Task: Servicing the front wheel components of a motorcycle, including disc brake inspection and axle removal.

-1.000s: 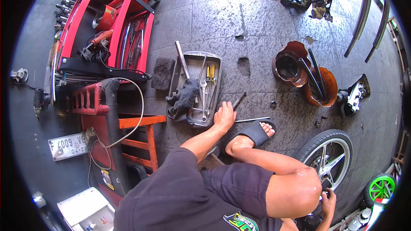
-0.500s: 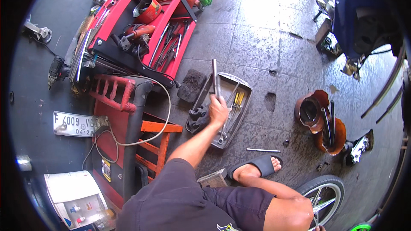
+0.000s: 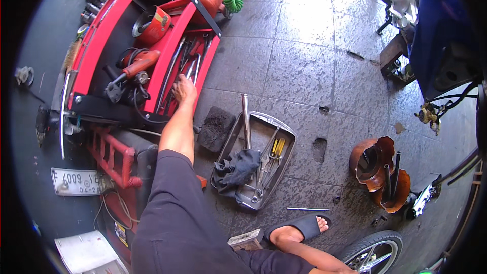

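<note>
My left hand (image 3: 184, 90) is down in the red tool compartment (image 3: 207, 56) at the upper left. Its fingers are curled around a slim silvery tool (image 3: 190, 69) lying among other hand tools; the fingertips are partly hidden. Right of that arm, a long metal tube (image 3: 246, 122) rests in the grey tray (image 3: 276, 185), poking past its far rim. Beside the tube's near end are a crumpled dark rag (image 3: 236, 170), several wrenches (image 3: 263, 171) and yellow-handled screwdrivers (image 3: 277, 147). My right hand does not show clearly; only some skin appears at the lower edge.
An orange power tool (image 3: 140, 64) and a red can (image 3: 153, 26) sit on the cart. A black spongy block (image 3: 215, 129) lies beside the tray. A thin rod (image 3: 308, 208), rusty broken shells (image 3: 370, 165) and a spoked wheel (image 3: 373, 253) are on the floor at right.
My left hand has let go of the metal tube, which now lies in the grey tray. The hand has moved up and left into the red tool compartment. The view has shifted.
</note>
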A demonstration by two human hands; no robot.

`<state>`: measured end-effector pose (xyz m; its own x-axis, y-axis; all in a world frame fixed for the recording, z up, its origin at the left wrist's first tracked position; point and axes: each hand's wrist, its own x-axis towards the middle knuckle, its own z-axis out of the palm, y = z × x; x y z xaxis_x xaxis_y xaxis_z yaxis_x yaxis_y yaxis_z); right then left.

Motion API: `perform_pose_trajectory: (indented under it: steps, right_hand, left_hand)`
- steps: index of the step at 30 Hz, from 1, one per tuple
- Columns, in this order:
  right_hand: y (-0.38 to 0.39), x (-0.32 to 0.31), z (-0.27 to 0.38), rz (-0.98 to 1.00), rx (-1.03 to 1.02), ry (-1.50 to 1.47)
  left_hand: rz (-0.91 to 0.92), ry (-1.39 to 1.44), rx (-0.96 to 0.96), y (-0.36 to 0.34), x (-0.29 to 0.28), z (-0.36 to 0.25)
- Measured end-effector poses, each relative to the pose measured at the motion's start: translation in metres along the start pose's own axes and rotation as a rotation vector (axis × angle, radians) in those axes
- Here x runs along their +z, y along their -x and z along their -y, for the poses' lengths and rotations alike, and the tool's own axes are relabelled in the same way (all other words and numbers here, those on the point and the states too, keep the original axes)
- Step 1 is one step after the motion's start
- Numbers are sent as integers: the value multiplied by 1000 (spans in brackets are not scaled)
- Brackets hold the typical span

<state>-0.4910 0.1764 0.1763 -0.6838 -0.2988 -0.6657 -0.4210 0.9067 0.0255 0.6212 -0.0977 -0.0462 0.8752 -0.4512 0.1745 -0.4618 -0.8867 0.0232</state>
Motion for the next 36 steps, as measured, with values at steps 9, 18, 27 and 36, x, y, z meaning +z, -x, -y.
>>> perform_pose_trajectory:
  steps: [9, 18, 27, 36]
  right_hand:
    - [33, -37, 6, -18, 164, -51]
    - [42, -61, -19, 5, 175, -73]
    - [51, -59, -33, 56, 129, -174]
    - [43, -16, -55, -40, -153, -32]
  left_hand:
    - [114, 213, -258, -76, 76, 63]
    - [-127, 245, -280, -59, 89, 43]
    - [-21, 154, -198, -52, 79, 26]
    - [-161, 139, -233, -36, 63, 18]
